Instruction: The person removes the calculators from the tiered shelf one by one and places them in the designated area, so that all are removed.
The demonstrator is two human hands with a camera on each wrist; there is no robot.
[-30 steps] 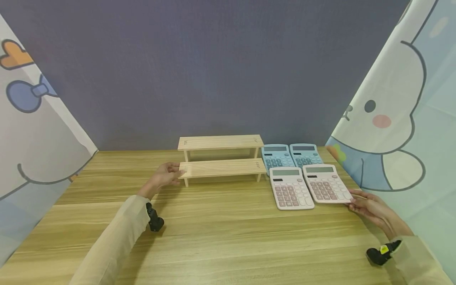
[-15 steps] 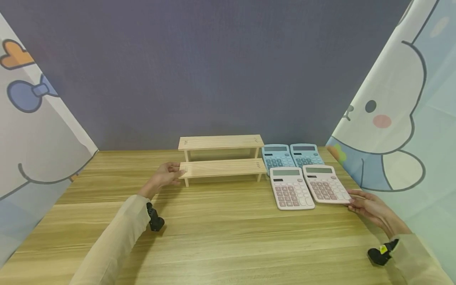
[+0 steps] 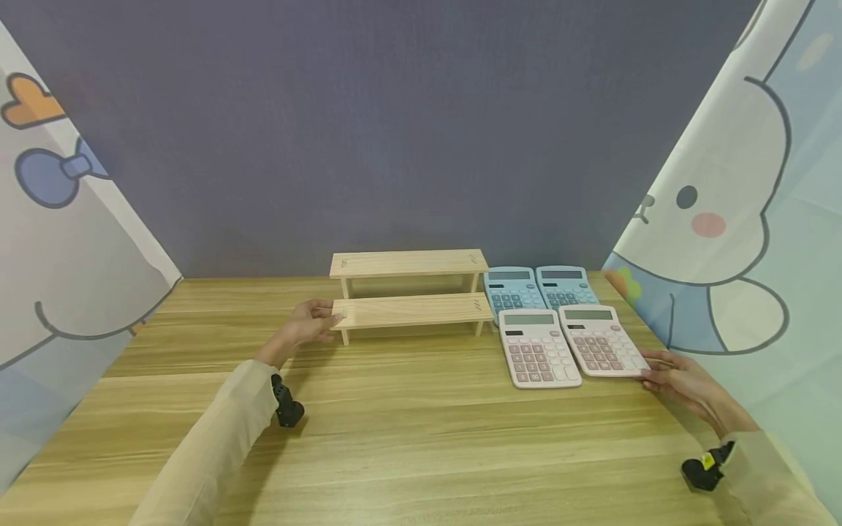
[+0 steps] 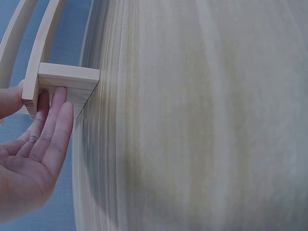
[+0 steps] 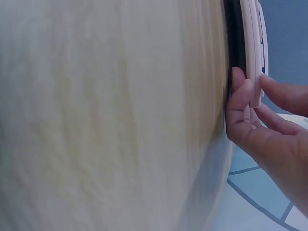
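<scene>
My left hand [image 3: 305,324] pinches the left end of the front tier of a two-tier wooden shelf [image 3: 408,311]. In the left wrist view its thumb lies on top of the board [image 4: 34,72] and the fingers reach underneath, by the leg [image 4: 70,73]. My right hand [image 3: 687,383] pinches the near right corner of a pink calculator [image 3: 601,342], thumb above and fingers below, as the right wrist view shows. Another pink calculator [image 3: 538,347] lies just left of it. Behind these two are a pair of blue calculators [image 3: 513,288], their lower parts partly covered.
The wooden table [image 3: 421,453] runs back to a dark grey panel [image 3: 408,131]. Cartoon-printed cloth [image 3: 717,292] hangs along the right side, close to my right hand, and more cloth [image 3: 79,277] hangs on the left. The shelf's rear tier [image 3: 408,263] stands higher than the front one.
</scene>
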